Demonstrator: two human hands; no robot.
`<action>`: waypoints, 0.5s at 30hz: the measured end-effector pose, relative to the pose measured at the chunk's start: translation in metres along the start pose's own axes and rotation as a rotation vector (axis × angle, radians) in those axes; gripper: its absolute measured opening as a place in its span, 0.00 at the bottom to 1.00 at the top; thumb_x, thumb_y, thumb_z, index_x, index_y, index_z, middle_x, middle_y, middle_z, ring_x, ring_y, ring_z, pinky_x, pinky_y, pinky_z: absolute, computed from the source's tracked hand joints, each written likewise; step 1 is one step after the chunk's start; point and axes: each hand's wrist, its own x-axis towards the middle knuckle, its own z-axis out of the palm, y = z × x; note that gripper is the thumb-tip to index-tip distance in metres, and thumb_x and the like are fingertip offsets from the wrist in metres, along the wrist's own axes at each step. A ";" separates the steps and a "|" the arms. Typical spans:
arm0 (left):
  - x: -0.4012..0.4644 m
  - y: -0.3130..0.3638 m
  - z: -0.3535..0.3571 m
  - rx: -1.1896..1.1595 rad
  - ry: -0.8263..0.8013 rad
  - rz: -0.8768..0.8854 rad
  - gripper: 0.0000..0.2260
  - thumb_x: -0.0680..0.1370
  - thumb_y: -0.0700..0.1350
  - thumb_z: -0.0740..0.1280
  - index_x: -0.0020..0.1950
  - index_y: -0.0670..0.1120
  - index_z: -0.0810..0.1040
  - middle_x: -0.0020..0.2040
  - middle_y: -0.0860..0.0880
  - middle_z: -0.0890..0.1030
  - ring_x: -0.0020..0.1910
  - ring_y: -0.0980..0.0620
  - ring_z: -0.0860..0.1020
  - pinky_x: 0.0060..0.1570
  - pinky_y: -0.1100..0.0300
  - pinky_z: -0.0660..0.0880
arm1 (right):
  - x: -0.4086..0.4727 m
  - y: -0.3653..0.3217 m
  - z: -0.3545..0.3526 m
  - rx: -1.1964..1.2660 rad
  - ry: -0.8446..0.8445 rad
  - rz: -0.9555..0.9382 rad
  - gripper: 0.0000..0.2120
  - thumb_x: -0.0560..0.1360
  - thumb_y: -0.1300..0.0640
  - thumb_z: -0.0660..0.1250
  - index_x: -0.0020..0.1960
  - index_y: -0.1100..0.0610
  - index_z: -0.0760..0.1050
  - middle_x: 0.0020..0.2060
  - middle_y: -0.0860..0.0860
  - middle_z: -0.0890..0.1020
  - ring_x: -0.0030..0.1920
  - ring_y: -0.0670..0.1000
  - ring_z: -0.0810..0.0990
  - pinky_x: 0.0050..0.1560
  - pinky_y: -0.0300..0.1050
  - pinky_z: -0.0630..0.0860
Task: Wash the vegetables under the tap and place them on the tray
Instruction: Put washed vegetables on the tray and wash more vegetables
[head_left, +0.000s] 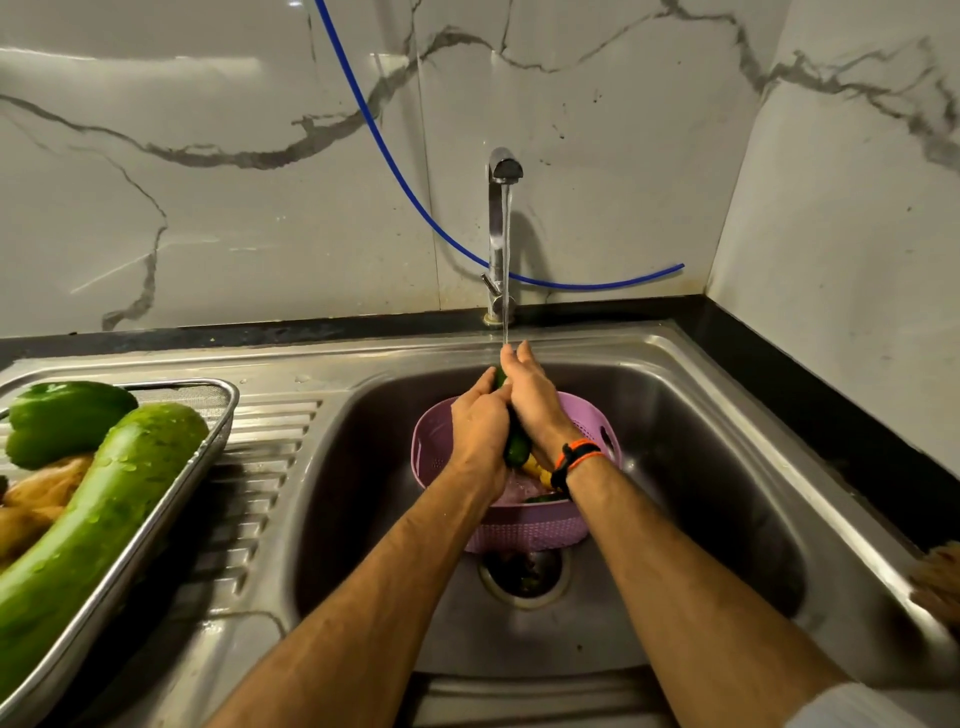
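Observation:
A dark green cucumber (517, 447) is held upright over the purple colander (524, 530) in the sink basin. My left hand (480, 426) grips its lower part and my right hand (535, 400) wraps its upper part, under the stream from the chrome tap (501, 208). Something yellow (535, 467) and another green piece lie in the colander, mostly hidden by my wrists. On the left drainboard the steel tray (171, 493) holds a long pale green gourd (98, 514), a green capsicum (62, 421) and brownish vegetables (36, 499).
The steel sink (727, 467) has a drain (524, 577) just in front of the colander. A blue hose (395, 161) hangs along the marble wall behind the tap. A brownish thing (940, 582) sits on the sink's right rim.

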 end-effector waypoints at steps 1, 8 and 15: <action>0.003 -0.001 0.001 -0.027 0.010 0.003 0.22 0.76 0.40 0.64 0.71 0.44 0.75 0.65 0.43 0.80 0.63 0.46 0.79 0.66 0.48 0.74 | -0.003 0.001 0.000 0.001 -0.010 0.000 0.32 0.81 0.41 0.56 0.80 0.48 0.48 0.80 0.52 0.51 0.79 0.54 0.53 0.77 0.57 0.55; 0.015 0.004 -0.007 -0.171 0.067 -0.031 0.16 0.82 0.40 0.59 0.67 0.45 0.78 0.60 0.44 0.83 0.61 0.46 0.80 0.66 0.48 0.75 | -0.008 0.001 -0.006 0.081 0.034 -0.002 0.28 0.80 0.54 0.64 0.77 0.52 0.60 0.70 0.54 0.72 0.67 0.55 0.73 0.69 0.56 0.71; 0.011 0.000 -0.004 -0.323 0.043 -0.150 0.15 0.83 0.48 0.59 0.62 0.44 0.80 0.59 0.41 0.83 0.58 0.44 0.81 0.64 0.48 0.75 | -0.016 -0.006 0.000 0.304 0.123 0.027 0.17 0.81 0.60 0.62 0.69 0.56 0.70 0.54 0.53 0.79 0.51 0.50 0.79 0.53 0.46 0.78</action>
